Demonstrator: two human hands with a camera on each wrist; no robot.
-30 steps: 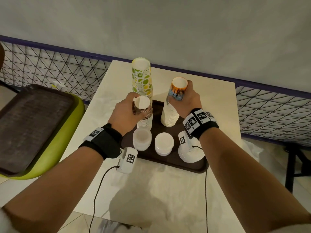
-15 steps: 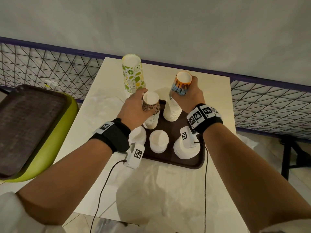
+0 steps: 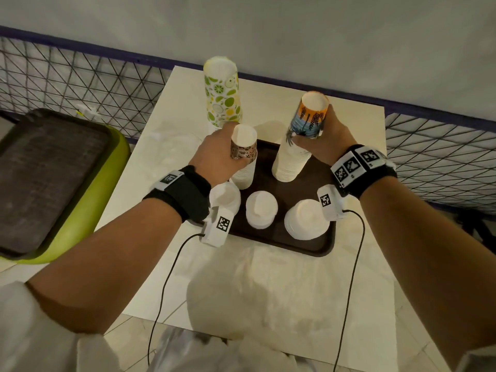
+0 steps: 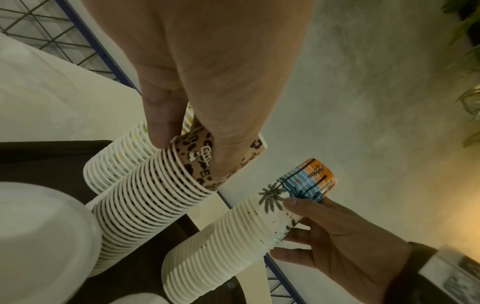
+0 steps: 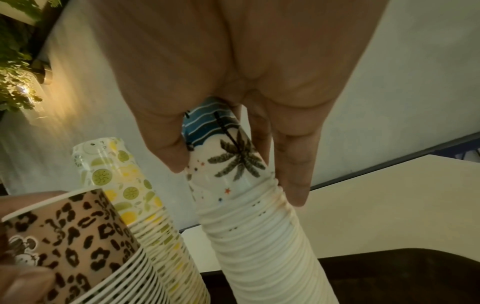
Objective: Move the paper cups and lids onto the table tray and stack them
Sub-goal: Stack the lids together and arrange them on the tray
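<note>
Wall (image 3: 295, 28): pale grey, plain, behind the table.
Wire fence (image 3: 80, 76): black diagonal mesh under a dark blue top rail, running left and right behind the table.
Green chair (image 3: 88, 210): lime-coloured, left of the table.
Second tray (image 3: 45, 175): dark brown, lying on the green chair.
Floor (image 3: 139, 331): light tiles below the near table edge.
Plant (image 5: 15, 67): green leaves, lit by a warm lamp, at the wall.

head view downward, wrist views close
</note>
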